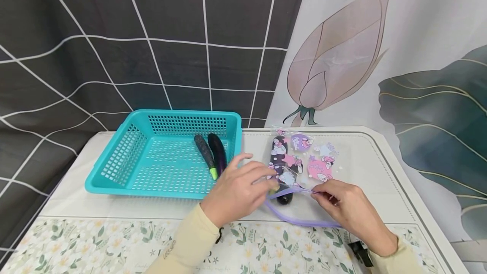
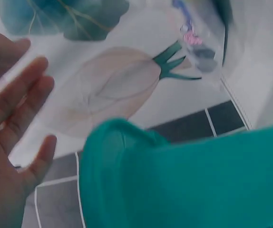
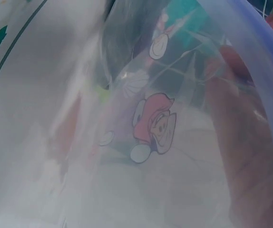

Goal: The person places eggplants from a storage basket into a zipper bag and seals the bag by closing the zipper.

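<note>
A clear zip bag (image 1: 321, 162) with pink and purple cartoon prints lies on the table, its purple-edged mouth parted toward me. My right hand (image 1: 351, 206) pinches the edge of that mouth at its right side. Inside the bag are dark, long eggplant-like pieces, one rounded black end (image 1: 284, 198) showing near the mouth. My left hand (image 1: 243, 185) hovers at the bag's left, fingers spread and loosely bent, holding nothing; the left wrist view shows the same hand (image 2: 13, 123) beside the basket. Two dark eggplants (image 1: 217, 149) lie in the teal basket (image 1: 152, 191), one with a bright green end.
The basket stands on the left of the white table (image 1: 251, 210), close to my left forearm. A floral cloth (image 1: 95, 244) covers the front of the table. Behind hang a dark grid-patterned curtain (image 1: 171, 20) and a white one with flower prints (image 1: 342, 54).
</note>
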Demonstrator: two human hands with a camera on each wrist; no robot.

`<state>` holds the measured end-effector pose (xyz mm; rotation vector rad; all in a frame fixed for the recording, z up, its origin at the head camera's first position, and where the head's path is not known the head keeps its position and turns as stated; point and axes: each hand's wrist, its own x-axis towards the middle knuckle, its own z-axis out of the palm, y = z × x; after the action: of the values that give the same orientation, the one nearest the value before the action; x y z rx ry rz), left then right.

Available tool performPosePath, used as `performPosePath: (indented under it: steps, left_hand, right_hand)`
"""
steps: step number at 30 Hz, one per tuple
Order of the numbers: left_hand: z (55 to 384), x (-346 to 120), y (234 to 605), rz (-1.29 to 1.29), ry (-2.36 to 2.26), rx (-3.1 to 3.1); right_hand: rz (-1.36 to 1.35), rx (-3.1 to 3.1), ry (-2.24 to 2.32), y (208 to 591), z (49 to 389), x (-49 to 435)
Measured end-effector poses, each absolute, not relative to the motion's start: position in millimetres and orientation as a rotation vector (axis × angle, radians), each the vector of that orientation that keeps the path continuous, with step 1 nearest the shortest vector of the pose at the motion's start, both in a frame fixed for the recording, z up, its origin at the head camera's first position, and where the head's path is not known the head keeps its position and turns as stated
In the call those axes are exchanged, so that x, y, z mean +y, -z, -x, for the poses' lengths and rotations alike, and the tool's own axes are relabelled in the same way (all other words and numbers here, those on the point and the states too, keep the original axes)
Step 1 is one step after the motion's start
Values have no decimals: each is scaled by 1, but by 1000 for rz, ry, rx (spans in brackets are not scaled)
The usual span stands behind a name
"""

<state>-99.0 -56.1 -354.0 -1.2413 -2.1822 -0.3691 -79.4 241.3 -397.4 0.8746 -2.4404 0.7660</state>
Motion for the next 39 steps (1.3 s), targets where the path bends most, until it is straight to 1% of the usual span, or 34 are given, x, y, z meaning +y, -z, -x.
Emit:
performPosePath:
  steps: [5,11,20,30,39]
  left_hand:
    - [102,-69,352,1069,451,-2162]
    - [105,-81,349,920,548,-2136]
    - [109,-95,346,769,635,-2190]
    - [113,-116,349,563,559,-2347]
    - [116,-127,352,438,571,-2442]
  right_hand:
    - [-875,-2445,-784,398,79,241]
    - [-869,-2458,-788,398,78,241]
    - [-865,-2462,-779,399,78,241]
    - [-869,-2470,-771,399,79,240]
    - [-867,-2475,-766,399,79,240]
